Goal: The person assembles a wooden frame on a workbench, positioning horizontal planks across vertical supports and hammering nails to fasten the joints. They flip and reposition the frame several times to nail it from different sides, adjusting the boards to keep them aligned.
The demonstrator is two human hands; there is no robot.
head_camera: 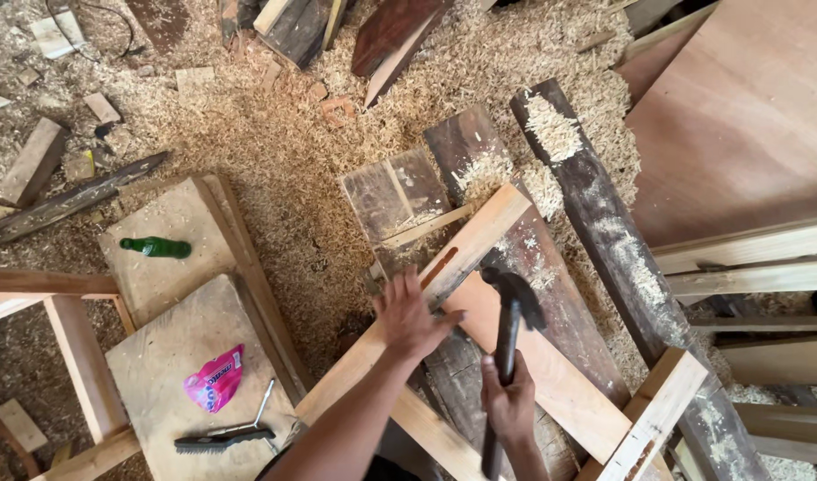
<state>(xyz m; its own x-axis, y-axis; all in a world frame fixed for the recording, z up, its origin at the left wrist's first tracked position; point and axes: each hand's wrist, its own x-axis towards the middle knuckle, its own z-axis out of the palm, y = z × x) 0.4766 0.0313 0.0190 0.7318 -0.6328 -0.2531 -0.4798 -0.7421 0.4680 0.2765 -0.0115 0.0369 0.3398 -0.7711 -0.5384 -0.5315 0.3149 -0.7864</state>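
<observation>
My left hand (410,313) lies spread on a pale wooden rail (475,233) that has a narrow slot cut in it, just left of the slot. My right hand (506,401) grips the handle of a dark claw hammer (513,301), whose head hangs above the rail close to my left fingers. The rail joins other pale pieces into a frame (658,405) lying over dark weathered planks (596,214).
Wood shavings cover the ground. A green bottle (156,248) lies on a board at left. A pink packet (214,378) and a wire brush (226,435) rest on a lower board. Plywood sheets (738,116) and stacked timber fill the right side; scraps lie around.
</observation>
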